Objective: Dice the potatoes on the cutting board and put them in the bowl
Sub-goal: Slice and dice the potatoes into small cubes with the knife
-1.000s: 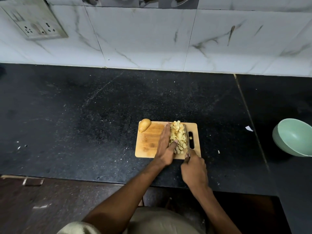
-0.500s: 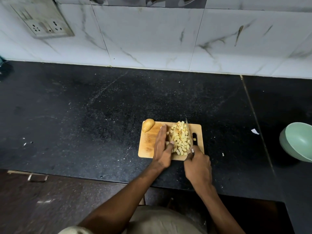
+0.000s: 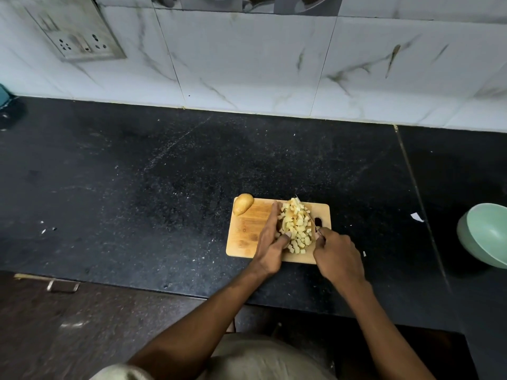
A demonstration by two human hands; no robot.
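Straight left-hand fingers [image 3: 274, 215] press the potato dice [image 3: 296, 226]; the right hand [image 3: 338, 256] grips the knife [image 3: 308, 215]. No readable writing. Cutting board [image 3: 247, 231] sits near the black worktop's [image 3: 137, 187] front edge, white marbled tiles [image 3: 247, 64] behind.

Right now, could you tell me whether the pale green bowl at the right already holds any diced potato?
Empty as far as it shows: the pale green bowl shows only bare inner wall, cropped at the frame edge; the potato cubes lie on the wooden cutting board.

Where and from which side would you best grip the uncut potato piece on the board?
Grip the potato piece across its rounded middle, coming from above at the board's far left corner. It lies apart from the diced pile and both hands, so nothing blocks that approach.
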